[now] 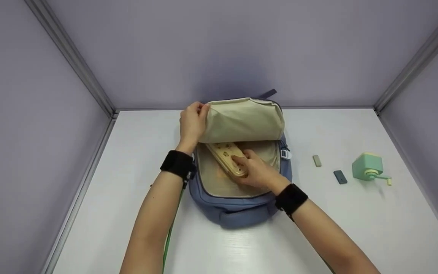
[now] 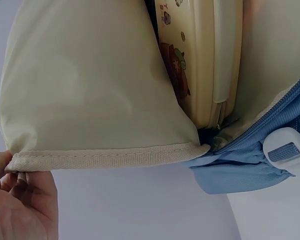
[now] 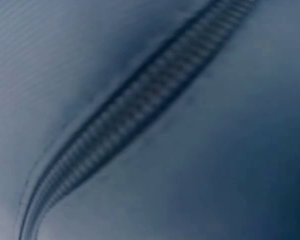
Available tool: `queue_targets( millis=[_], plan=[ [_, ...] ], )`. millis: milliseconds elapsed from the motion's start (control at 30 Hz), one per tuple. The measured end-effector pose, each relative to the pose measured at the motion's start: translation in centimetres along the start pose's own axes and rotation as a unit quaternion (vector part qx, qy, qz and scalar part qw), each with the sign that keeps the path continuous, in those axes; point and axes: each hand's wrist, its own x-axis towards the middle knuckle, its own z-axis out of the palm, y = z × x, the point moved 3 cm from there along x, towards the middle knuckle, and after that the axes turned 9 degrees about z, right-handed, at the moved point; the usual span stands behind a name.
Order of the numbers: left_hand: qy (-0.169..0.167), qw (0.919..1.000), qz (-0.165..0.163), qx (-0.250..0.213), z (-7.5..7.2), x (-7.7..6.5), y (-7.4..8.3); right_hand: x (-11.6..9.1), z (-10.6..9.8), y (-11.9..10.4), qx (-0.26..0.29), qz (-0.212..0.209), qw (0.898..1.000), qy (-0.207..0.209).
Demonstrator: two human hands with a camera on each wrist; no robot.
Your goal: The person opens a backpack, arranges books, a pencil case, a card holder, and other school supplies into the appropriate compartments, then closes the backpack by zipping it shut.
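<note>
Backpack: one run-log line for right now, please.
left grip: holds raised flap | right grip: holds yellow case in open backpack | table, right of backpack: pale block, dark block, green crank device

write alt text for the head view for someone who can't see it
A person's right hand grips a patterned yellow case in the opening of a blue backpack, while the left hand holds up its beige flap. On the white table to the right lie a small grey block, a small dark block and a mint-green cranked box.
</note>
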Motion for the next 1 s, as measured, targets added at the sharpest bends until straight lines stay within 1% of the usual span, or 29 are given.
queue_targets(
  millis=[67,133,167,233,333,367,433,533,667,767,833,867,933,1000],
  plan=[
    [-0.001,1.0,-0.002,0.002,0.1,0.0,0.0,0.0,-0.1,0.0,0.016,0.002,1.0,-0.013],
    [-0.003,1.0,-0.003,0.002,0.1,0.0,-0.1,-0.1,-0.2,0.0,0.016,0.011,1.0,-0.005],
    [-0.003,1.0,-0.004,0.001,0.1,-0.1,-0.1,-0.1,-0.2,-0.1,0.007,0.015,1.0,0.006],
    [-0.001,1.0,-0.004,0.0,0.2,-0.1,-0.1,-0.1,-0.3,-0.2,-0.028,0.024,0.999,0.038],
    [0.003,1.0,-0.002,-0.003,0.1,-0.1,0.0,-0.1,-0.2,-0.6,-0.086,0.031,0.992,0.083],
    [0.005,1.0,-0.001,-0.003,0.1,-0.1,-0.1,-0.1,-0.1,-0.8,-0.093,0.031,0.991,0.092],
    [0.009,1.0,0.0,-0.004,0.0,-0.1,-0.1,0.0,0.1,-1.1,-0.09,0.028,0.991,0.097],
    [0.011,0.9999,-0.002,-0.005,0.0,0.0,-0.3,0.2,0.3,-1.7,-0.05,0.008,0.995,0.083],
    [0.002,0.9999,-0.01,0.0,-0.1,0.0,-0.4,0.1,0.3,-2.3,-0.002,-0.028,0.999,0.045],
    [-0.005,0.9998,-0.016,0.006,-0.1,-0.1,-0.5,-0.3,-0.1,-2.5,0.004,-0.056,0.998,0.008],
    [-0.007,0.9998,-0.019,0.005,0.0,-0.2,-0.7,-0.6,-0.6,-2.4,0.001,-0.07,0.997,-0.007],
    [-0.008,0.9998,-0.02,0.004,0.0,-0.2,-0.7,-0.7,-1.0,-2.4,0.002,-0.074,0.997,-0.011],
    [-0.007,0.9998,-0.021,0.003,0.0,-0.2,-0.8,-0.9,-2.1,-2.3,0.011,-0.079,0.997,-0.007],
    [-0.005,0.9998,-0.018,0.002,0.0,-0.3,-0.9,-1.2,-3.5,-2.2,0.026,-0.081,0.996,0.015]
  ],
)
